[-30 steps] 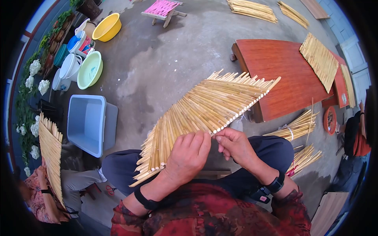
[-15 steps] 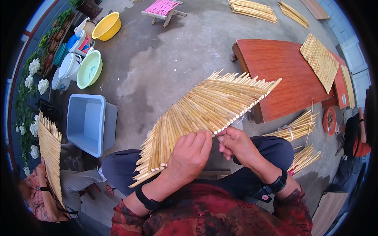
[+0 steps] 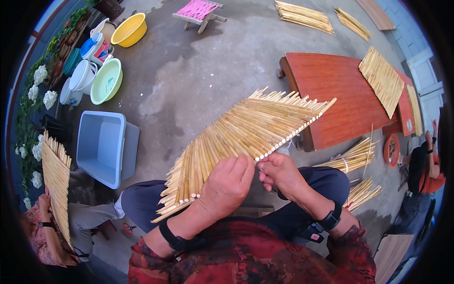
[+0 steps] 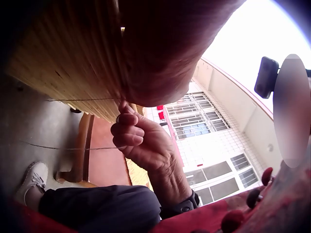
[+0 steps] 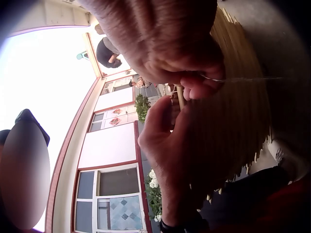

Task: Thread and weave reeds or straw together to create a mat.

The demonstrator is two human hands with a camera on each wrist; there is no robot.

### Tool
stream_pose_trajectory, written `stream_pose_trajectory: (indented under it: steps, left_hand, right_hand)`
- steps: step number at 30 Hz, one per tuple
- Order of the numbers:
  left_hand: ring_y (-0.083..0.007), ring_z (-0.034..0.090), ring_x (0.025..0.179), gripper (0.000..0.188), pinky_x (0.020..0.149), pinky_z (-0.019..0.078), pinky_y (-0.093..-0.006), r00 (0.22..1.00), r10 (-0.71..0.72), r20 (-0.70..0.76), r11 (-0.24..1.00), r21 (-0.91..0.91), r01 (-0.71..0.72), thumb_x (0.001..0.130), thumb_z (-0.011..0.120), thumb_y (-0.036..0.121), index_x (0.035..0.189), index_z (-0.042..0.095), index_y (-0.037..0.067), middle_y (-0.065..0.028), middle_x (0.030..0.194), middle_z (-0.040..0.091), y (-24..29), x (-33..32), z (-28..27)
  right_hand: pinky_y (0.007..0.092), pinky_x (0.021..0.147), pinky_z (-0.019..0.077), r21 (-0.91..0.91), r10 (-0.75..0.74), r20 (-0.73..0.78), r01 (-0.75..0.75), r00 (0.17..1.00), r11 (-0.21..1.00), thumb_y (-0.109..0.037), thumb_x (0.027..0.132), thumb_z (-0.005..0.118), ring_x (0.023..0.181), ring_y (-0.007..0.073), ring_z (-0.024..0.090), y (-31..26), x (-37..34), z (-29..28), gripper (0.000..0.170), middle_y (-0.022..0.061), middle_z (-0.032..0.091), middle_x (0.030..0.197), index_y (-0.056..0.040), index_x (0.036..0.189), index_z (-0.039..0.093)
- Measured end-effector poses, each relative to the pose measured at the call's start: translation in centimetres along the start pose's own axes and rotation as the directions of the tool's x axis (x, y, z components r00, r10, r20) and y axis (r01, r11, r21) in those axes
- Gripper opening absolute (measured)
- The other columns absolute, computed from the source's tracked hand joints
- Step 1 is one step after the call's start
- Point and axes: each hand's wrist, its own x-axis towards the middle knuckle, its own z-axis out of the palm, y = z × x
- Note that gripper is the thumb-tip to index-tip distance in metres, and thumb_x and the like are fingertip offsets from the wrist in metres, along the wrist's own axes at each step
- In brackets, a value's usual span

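Observation:
A fan-shaped mat of straw-coloured stalks (image 3: 236,128) lies over the lap in the head view, its pale cut ends lined up along the lower right edge. At that edge my left hand (image 3: 227,179) grips the mat, fingers bent over the stalks. Right beside its fingertips, my right hand (image 3: 282,174) has thumb and forefinger pinched together, the other fingers curled. A thin thread (image 5: 248,78) runs from the right hand's fingers in the right wrist view. In the left wrist view, a dark strand of thread (image 4: 63,147) trails from this same hand.
A low red-brown table (image 3: 331,94) stands ahead right with another stalk mat (image 3: 382,80) on it. Stalk bundles (image 3: 352,156) lie beside the right knee. A grey-blue tub (image 3: 99,146) and basins (image 3: 106,81) are on the left. Another person (image 3: 49,236) sits at left holding a mat.
The head view has shifted slightly. The right hand's fingertips have come a little closer to the left hand's at the mat edge; the left hand keeps its grip there.

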Motion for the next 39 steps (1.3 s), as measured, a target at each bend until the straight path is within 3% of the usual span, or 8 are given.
stream_pose_trajectory:
  steps: [11, 17, 27, 30, 32, 34, 36, 39]
  left_hand:
    - [-0.0198, 0.051, 0.072, 0.024, 0.061, 0.0402, -0.0298, 0.999, 0.017, -0.043, 1.0, -0.013, -0.018, 0.069, 0.055, 0.013, 0.088, 0.055, -0.001, -0.008, 0.079, 0.048, -0.1, -0.2, 0.3]
    - [-0.0226, 0.053, 0.074, 0.032, 0.065, 0.0434, -0.032, 1.0, -0.014, 0.022, 0.999, -0.051, 0.016, 0.068, 0.055, 0.009, 0.097, 0.056, -0.005, -0.0103, 0.082, 0.051, 0.3, -0.1, 0.2]
    - [-0.0212, 0.051, 0.071, 0.02, 0.063, 0.0415, -0.0319, 0.999, 0.009, -0.038, 1.0, -0.012, -0.01, 0.07, 0.055, 0.01, 0.089, 0.055, 0.001, -0.0074, 0.077, 0.046, 0.1, 0.1, 0.7]
    - [-0.0209, 0.052, 0.072, 0.021, 0.063, 0.0416, -0.0321, 0.999, -0.002, -0.038, 0.999, 0.052, 0.004, 0.071, 0.056, 0.01, 0.09, 0.055, 0.002, -0.0071, 0.079, 0.048, -0.4, -0.1, 0.4]
    - [-0.0207, 0.053, 0.073, 0.021, 0.064, 0.0416, -0.0323, 0.998, -0.018, -0.062, 0.996, 0.081, 0.023, 0.072, 0.056, 0.009, 0.091, 0.055, 0.002, -0.0072, 0.08, 0.05, -0.9, 0.0, 0.1]
    - [-0.021, 0.054, 0.076, 0.022, 0.065, 0.0421, -0.0323, 0.991, -0.075, -0.107, 0.983, 0.158, 0.092, 0.073, 0.056, 0.008, 0.094, 0.055, 0.002, -0.0078, 0.083, 0.053, -2.0, 0.0, -0.7]
    - [-0.0212, 0.055, 0.076, 0.022, 0.066, 0.0423, -0.0323, 0.991, -0.06, -0.119, 0.987, 0.142, 0.076, 0.073, 0.056, 0.007, 0.095, 0.055, 0.003, -0.0077, 0.083, 0.054, -3.3, 0.1, -0.9]
    - [-0.0214, 0.055, 0.077, 0.022, 0.068, 0.0426, -0.0322, 0.995, 0.006, -0.1, 0.991, 0.132, 0.008, 0.074, 0.057, 0.006, 0.096, 0.056, 0.004, -0.007, 0.083, 0.055, -5.1, 0.7, -2.8]
  right_hand:
    - [0.0272, 0.052, 0.0499, 0.203, 0.113, 0.146, -0.142, 0.983, 0.969, -0.026, 0.088, 0.059, 0.055, 0.0082, 0.048, -2.0, -0.1, -0.3, 0.032, 0.0034, 0.052, 0.075, 0.0022, 0.105, 0.055]
    - [0.0267, 0.052, 0.0483, 0.147, 0.207, -0.085, -0.194, 0.975, 0.97, -0.031, 0.088, 0.059, 0.055, 0.0076, 0.047, -2.6, 0.2, 1.0, 0.03, 0.0011, 0.049, 0.072, -0.0022, 0.096, 0.055]
    - [0.0296, 0.054, 0.0468, 0.322, 0.101, -0.035, -0.084, 0.994, 0.943, -0.032, 0.089, 0.058, 0.055, 0.0109, 0.047, -1.8, 1.3, 1.0, 0.026, 0.0019, 0.05, 0.069, -0.0055, 0.091, 0.054]
    - [0.03, 0.055, 0.0466, 0.294, 0.097, 0.055, -0.109, 0.994, 0.95, -0.035, 0.09, 0.058, 0.06, 0.0129, 0.052, -2.4, 0.7, 0.7, 0.031, 0.0043, 0.055, 0.075, -0.0048, 0.098, 0.056]
    - [0.0313, 0.056, 0.0478, -0.119, 0.042, -0.112, -0.056, 0.993, 0.991, -0.038, 0.091, 0.057, 0.068, 0.0162, 0.058, -3.2, -0.2, 0.6, 0.039, 0.0065, 0.058, 0.081, -0.0013, 0.105, 0.057]
    - [0.0324, 0.061, 0.0489, -0.462, -0.217, -0.082, 0.156, 0.973, 0.873, -0.033, 0.09, 0.059, 0.073, 0.0229, 0.062, -1.9, -0.8, -1.5, 0.039, 0.0095, 0.06, 0.083, 0.0002, 0.111, 0.056]
    - [0.032, 0.065, 0.0486, -0.946, -0.725, 0.279, 0.31, 0.63, -0.094, -0.023, 0.086, 0.063, 0.073, 0.0275, 0.06, -2.4, -2.6, -2.4, 0.028, 0.0123, 0.059, 0.082, -0.0011, 0.104, 0.059]
    - [0.033, 0.065, 0.0472, -0.902, -0.73, 0.156, 0.397, 0.665, 0.169, -0.013, 0.081, 0.066, 0.072, 0.0303, 0.058, -4.5, -4.9, -1.8, 0.019, 0.0135, 0.058, 0.08, -0.0025, 0.096, 0.061]
